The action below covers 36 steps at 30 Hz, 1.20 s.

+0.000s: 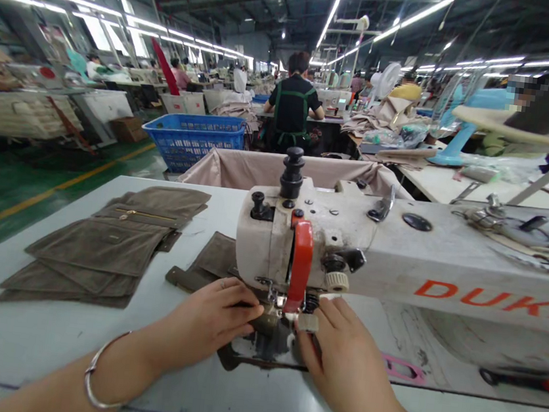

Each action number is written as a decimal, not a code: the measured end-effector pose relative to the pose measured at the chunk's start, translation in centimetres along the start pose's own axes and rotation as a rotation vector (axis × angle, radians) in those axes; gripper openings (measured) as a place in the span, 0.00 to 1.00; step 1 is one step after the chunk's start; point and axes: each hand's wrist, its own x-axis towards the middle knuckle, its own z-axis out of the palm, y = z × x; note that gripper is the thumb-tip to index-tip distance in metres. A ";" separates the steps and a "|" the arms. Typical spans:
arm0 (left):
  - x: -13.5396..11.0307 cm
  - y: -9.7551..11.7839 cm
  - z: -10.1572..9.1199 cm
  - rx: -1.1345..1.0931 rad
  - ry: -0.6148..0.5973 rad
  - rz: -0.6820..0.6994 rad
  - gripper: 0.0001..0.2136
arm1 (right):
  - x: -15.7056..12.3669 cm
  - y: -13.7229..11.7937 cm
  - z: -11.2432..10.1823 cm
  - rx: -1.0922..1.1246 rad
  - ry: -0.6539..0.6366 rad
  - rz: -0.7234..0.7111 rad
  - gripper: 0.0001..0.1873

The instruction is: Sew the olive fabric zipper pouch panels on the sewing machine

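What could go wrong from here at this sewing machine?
1. The left hand and right hand sit close on either side of the lower end of the red guard; a fingertip might get caught if the sewing machine runs.
2. The brown fabric extends beyond the left fingers, so it could skew if guided unevenly.
3. The pile of brown pieces lies loosely fanned; a bump might shift it.

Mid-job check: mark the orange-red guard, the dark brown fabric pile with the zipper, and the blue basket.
Orange-red guard [302, 262]: head view, middle of its front strip.
Dark brown fabric pile [94, 245]: head view, flat upper face.
Blue basket [192, 147]: head view, slotted side wall.
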 end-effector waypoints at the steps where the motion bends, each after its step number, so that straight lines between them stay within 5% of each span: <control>1: -0.1 0.1 0.1 -0.036 0.029 -0.018 0.09 | 0.0 0.1 0.0 -0.034 -0.007 0.000 0.11; 4: 0.1 1.0 0.6 -0.104 0.092 -0.077 0.09 | -0.3 -0.1 0.3 -0.036 -0.002 -0.011 0.15; 7: 0.6 2.1 1.0 -0.140 0.121 -0.108 0.08 | -0.6 -0.7 0.9 0.119 -0.005 -0.103 0.04; 12: 0.8 2.7 1.8 -0.143 0.195 -0.121 0.08 | -0.8 -1.1 1.9 0.264 0.008 -0.163 0.13; 36: 2.3 0.7 3.1 -0.089 0.155 -0.300 0.07 | 0.7 -0.5 2.3 0.091 0.066 -0.124 0.17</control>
